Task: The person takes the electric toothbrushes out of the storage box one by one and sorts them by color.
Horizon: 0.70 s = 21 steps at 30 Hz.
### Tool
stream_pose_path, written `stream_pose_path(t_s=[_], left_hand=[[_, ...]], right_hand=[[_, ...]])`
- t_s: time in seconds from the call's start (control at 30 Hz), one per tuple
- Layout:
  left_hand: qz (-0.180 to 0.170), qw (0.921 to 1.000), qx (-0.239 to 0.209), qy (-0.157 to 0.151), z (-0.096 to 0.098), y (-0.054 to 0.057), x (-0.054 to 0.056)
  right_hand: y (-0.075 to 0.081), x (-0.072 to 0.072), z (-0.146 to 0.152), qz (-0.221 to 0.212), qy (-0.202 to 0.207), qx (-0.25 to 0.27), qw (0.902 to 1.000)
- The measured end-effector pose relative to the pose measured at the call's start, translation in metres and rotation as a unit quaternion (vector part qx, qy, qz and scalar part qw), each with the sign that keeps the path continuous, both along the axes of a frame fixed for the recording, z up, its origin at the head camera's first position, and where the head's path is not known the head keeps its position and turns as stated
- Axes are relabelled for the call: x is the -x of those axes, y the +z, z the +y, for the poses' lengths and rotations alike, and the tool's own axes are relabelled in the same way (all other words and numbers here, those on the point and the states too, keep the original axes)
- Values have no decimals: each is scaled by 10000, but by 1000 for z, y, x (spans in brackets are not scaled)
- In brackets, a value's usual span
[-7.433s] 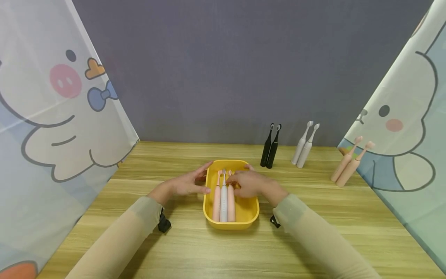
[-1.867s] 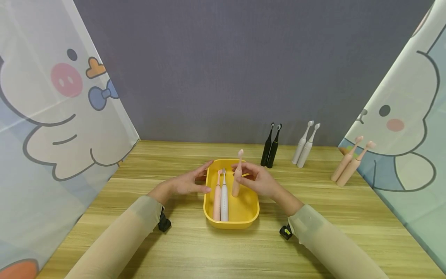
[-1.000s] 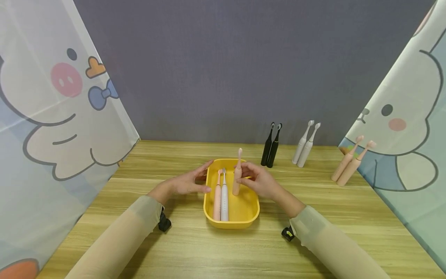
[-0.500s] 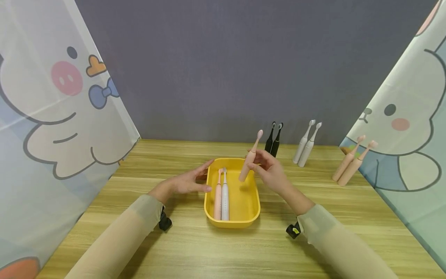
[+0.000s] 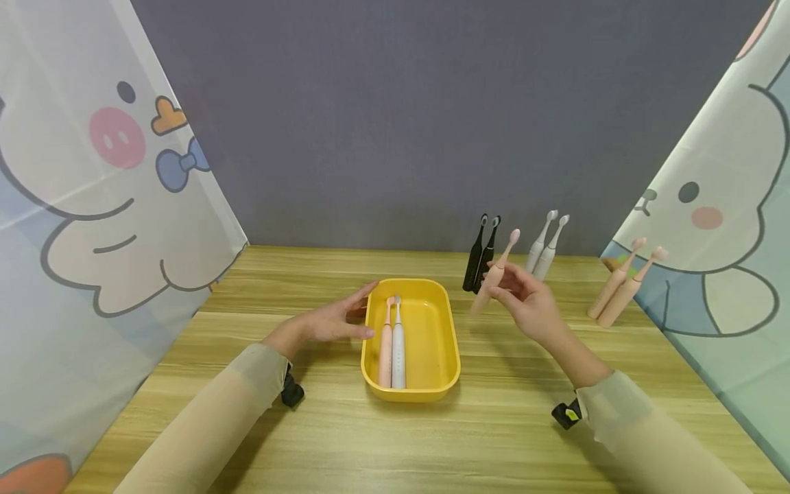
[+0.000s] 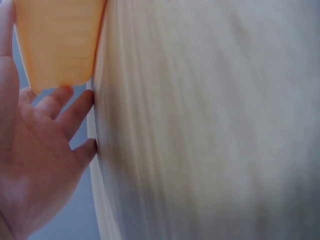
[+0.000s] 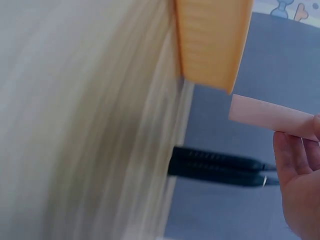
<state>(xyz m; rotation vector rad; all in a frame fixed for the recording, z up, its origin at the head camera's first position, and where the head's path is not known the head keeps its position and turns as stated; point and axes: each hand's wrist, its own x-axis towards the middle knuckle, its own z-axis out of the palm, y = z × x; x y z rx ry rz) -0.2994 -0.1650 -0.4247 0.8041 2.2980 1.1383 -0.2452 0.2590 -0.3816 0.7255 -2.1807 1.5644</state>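
Observation:
My right hand (image 5: pixel 529 302) pinches a pink electric toothbrush (image 5: pixel 492 283) by its handle, head up and tilted right, in the air right of the yellow tray (image 5: pixel 453 336). In the right wrist view the pink handle (image 7: pixel 265 113) juts out from the fingers. My left hand (image 5: pixel 333 322) rests at the tray's left side with fingers spread; in the left wrist view its fingertips (image 6: pixel 62 95) are at the tray's outer wall (image 6: pixel 60 45). Inside the tray, along its left side, lie a pink electric toothbrush (image 5: pixel 385 353) and a white one (image 5: pixel 398 355).
Two black electric toothbrushes (image 5: pixel 472 264) stand upright at the back, just behind the held one. Two white ones (image 5: pixel 535 250) stand to their right, partly covered by my right hand. Farther right, two pink ones (image 5: pixel 619 295) stand by the printed side curtain (image 5: pixel 710 274).
My right hand has lifted the pink toothbrush out of the tray and carried it right, past the tray's rim toward the black pair. The left hand has stayed at the tray's side.

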Motion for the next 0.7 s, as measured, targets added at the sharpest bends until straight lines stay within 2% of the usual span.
stream_pose_path(t_s=[0.4,0.53,0.7], left_hand=[[28,10000,-8,7,0,3,-1],[54,10000,-9,5,0,4,-2],[111,9999,18,-1,0,4,-3]], right_hand=[[-19,-19,61,-422,-478,-494,9967],[-25,-26,81,-408,-596,-656,9952],[-31,-34,107,-193,-918,-547,9941]])
